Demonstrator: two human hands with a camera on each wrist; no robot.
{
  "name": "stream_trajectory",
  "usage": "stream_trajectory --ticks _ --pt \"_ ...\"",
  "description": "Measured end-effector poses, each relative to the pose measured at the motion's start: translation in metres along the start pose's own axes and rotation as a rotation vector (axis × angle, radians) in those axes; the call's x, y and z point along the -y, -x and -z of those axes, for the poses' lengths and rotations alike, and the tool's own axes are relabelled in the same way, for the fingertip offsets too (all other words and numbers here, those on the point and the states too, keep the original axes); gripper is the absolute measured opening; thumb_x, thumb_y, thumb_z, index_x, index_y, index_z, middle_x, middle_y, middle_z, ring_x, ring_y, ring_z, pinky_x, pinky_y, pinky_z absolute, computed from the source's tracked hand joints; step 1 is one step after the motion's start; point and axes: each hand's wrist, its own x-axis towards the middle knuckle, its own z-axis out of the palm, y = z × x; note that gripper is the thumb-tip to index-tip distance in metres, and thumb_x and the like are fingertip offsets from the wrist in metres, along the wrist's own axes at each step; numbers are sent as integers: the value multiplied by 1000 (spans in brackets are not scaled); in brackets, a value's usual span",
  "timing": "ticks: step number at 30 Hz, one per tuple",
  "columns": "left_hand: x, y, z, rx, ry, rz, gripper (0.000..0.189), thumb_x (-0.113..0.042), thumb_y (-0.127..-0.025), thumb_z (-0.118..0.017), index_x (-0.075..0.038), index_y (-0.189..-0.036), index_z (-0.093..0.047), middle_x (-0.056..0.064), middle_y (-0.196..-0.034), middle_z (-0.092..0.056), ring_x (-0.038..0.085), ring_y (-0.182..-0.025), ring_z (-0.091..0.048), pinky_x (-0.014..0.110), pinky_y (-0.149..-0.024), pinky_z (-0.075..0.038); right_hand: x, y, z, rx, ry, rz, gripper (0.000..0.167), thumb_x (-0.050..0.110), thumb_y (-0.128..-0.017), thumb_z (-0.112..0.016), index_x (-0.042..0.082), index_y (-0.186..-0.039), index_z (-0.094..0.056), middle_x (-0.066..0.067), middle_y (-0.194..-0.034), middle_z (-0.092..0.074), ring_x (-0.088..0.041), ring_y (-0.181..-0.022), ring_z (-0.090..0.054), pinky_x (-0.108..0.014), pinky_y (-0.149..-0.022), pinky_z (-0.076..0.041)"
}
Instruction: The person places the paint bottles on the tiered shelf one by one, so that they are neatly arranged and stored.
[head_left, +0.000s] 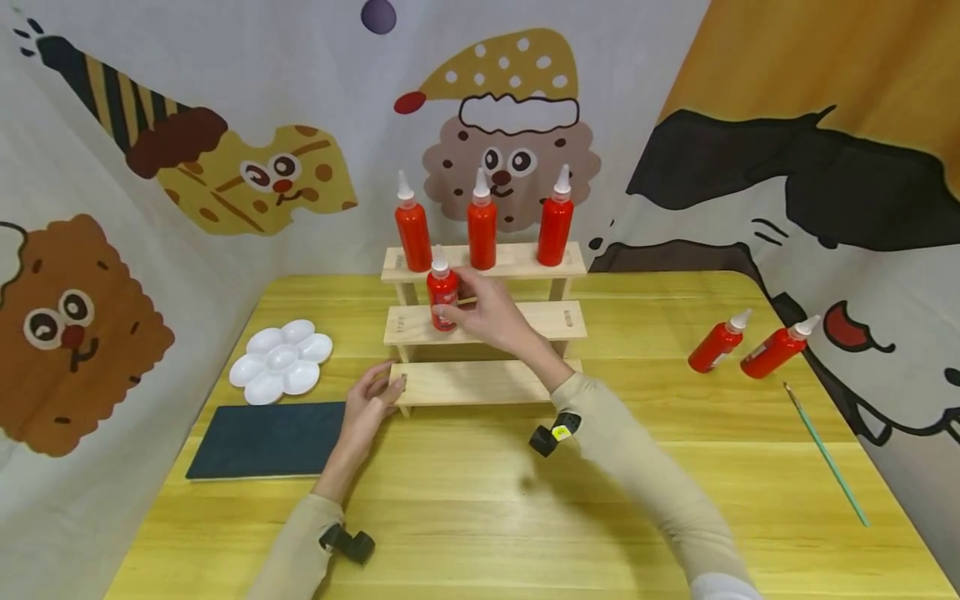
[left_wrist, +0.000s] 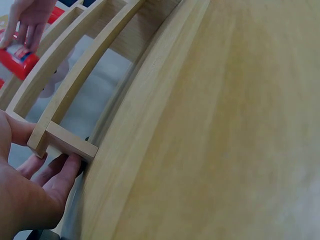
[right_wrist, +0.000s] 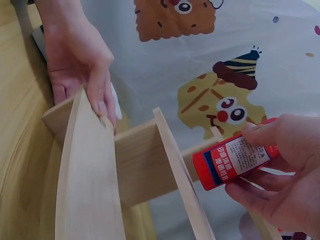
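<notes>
A three-step wooden rack [head_left: 480,383] stands on the table. My right hand [head_left: 495,317] holds a red squeeze bottle [head_left: 442,287] with a white nozzle, upright at the left part of the middle step. In the right wrist view, thumb and fingers pinch that bottle's labelled body [right_wrist: 232,162]; whether its base touches the step I cannot tell. At the rack's lower left end, my left hand [head_left: 367,408] grips the bottom step, thumb on top and fingers round the side support [left_wrist: 70,142]. Three similar bottles, including a middle one [head_left: 482,225], stand along the top step.
Two more red bottles, one nearer [head_left: 716,346] and one farther right [head_left: 776,352], stand on the right of the table, with a green-handled paintbrush [head_left: 828,458] nearby. At left are a white flower-shaped palette [head_left: 281,358] and a dark rectangular board [head_left: 262,442]. A printed curtain [head_left: 300,67] hangs behind.
</notes>
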Motion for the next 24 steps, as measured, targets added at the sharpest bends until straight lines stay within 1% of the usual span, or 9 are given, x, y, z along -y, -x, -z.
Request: stream_trajectory --ticks 6,10,18,21,24 --pt "0 0 0 -8 3 2 48 -19 -101 -64 -15 -147 -51 19 -143 -57 5 -104 -64 22 -83 -55 2 -10 -16 49 -12 12 47 13 -91 -77 4 -135 -60 -13 -121 -71 -26 -107 -69 -34 -91 -58" --pt "0 0 0 -9 2 1 49 -20 -101 -64 -14 -148 -51 19 -144 -57 5 -103 -64 21 -83 -55 1 -14 -21 54 -24 12 48 14 -91 -77 5 -135 -60 -13 -122 -71 -26 -107 -70 -33 -90 -58" --pt "2 -1 -1 -15 21 -5 47 -18 -101 -64 -13 -146 -53 20 -142 -58 5 -102 -65 22 -82 -56 4 -18 -22 59 -40 -43 49 14 -91 -77 4 -135 -59 -14 -127 -68 -29 -110 -68 -36 -95 -57" --pt "2 -1 -1 -17 29 -10 48 -18 -100 -65 -12 -145 -53 21 -140 -59 6 -101 -65 22 -81 -57 5 -17 -22 52 -52 -53 49 14 -90 -79 4 -133 -58 -14 -127 -68 -29 -111 -68 -36 -95 -57" --pt "3 -1 -1 -20 19 -14 48 -20 -100 -66 -11 -145 -53 20 -139 -60 6 -100 -65 22 -80 -56 6 -14 -19 40 -79 -62 50 13 -89 -80 4 -132 -57 -13 -129 -67 -29 -113 -68 -38 -97 -57"
